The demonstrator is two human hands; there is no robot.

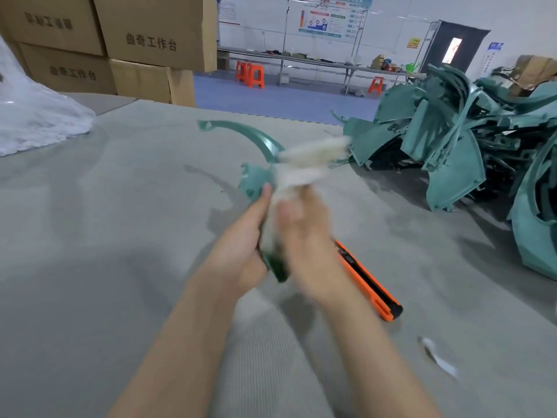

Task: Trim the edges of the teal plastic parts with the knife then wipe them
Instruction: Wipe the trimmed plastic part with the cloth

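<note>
Blur smears the right hand (304, 233), so its fingers cannot be told apart. It is bunched round a white cloth (304, 164), which is pressed against a curved teal part (256, 140) held above the grey table (120, 221). The left hand (241, 251) grips the lower end of that part with its thumb laid along the edge; its other fingers are hidden behind the plastic and the cloth. The cloth covers the middle of the part. An orange knife (370, 282) lies on the table just beside the right wrist, which hides its upper end. A pile of teal parts (452, 140) sits at the right, cut off by the frame edge. A pale scrap (437, 357) near the right forearm is too blurred to identify.
</note>
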